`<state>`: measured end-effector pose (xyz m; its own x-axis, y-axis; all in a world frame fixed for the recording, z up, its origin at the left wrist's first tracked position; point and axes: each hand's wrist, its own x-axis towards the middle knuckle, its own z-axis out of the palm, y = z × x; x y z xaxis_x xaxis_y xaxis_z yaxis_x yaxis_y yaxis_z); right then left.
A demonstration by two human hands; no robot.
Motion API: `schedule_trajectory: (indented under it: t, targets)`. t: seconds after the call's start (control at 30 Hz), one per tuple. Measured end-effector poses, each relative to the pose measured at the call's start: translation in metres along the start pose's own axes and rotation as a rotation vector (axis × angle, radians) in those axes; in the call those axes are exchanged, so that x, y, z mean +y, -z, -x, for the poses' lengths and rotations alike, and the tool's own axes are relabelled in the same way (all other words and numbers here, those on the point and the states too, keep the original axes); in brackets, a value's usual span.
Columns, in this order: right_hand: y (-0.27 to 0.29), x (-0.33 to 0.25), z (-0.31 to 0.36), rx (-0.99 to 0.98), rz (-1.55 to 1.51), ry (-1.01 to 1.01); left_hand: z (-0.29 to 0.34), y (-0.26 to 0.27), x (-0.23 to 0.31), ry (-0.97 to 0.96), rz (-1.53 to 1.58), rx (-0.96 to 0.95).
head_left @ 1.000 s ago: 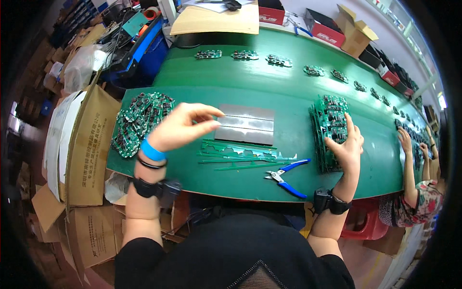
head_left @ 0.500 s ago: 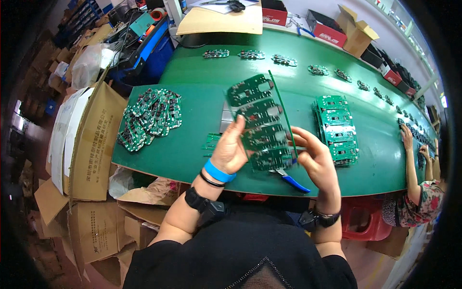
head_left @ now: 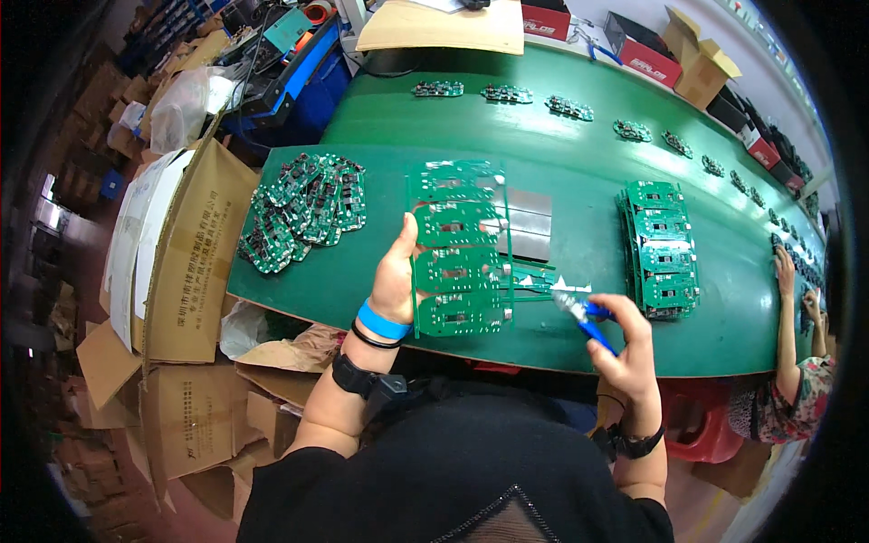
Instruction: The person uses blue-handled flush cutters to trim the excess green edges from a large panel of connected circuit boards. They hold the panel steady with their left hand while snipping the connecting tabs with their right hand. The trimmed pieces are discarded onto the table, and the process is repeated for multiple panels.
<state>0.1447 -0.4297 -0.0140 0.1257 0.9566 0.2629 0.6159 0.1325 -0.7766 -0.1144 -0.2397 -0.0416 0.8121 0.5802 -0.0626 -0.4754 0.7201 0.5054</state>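
Hidden first: the flat grey metal block (head_left: 534, 226) sits behind the green rectangular circuit-board panel (head_left: 455, 258), and we see mostly its right part. Fingers of the left hand (head_left: 395, 282) are out of sight behind the panel; its grip is clamped on the left edge, thumb showing, panel held up over the green counter (head_left: 579, 208). Right hand (head_left: 629, 348): grip closed around blue-handled metal cutters (head_left: 598, 314), tips too blurred for us to read, near thin green board strips (head_left: 534, 282).
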Motion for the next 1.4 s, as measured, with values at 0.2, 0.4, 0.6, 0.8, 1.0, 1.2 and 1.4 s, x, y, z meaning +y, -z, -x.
schedule_trajectory:
  t: [0.2, 0.4, 0.6, 0.8, 1.0, 1.2, 1.4]
  targets:
    - [-0.027, -0.027, -0.057, 0.159, 0.202, 0.154, 0.013, -0.023, -0.012, -0.091, -0.212, 0.062]
    - [-0.038, -0.043, -0.085, 0.195, 0.555, 0.301, 0.021, -0.025, -0.008, -0.082, -0.268, 0.055]
    - [-0.035, -0.049, -0.087, 0.15, 0.617, 0.28, 0.022, -0.028, -0.01, -0.132, -0.358, 0.099]
    - [-0.032, -0.047, -0.085, 0.154, 0.62, 0.258, 0.02, -0.029, -0.01, -0.132, -0.39, 0.048]
    - [-0.034, -0.047, -0.084, 0.16, 0.687, 0.285, 0.022, -0.031, -0.01, -0.138, -0.436, 0.075]
    - [-0.029, -0.052, -0.084, 0.147, 0.689, 0.286, 0.022, -0.031, -0.011, -0.135, -0.48, 0.079]
    - [-0.028, -0.05, -0.084, 0.153, 0.709, 0.312, 0.02, -0.032, -0.013, -0.155, -0.52, 0.095]
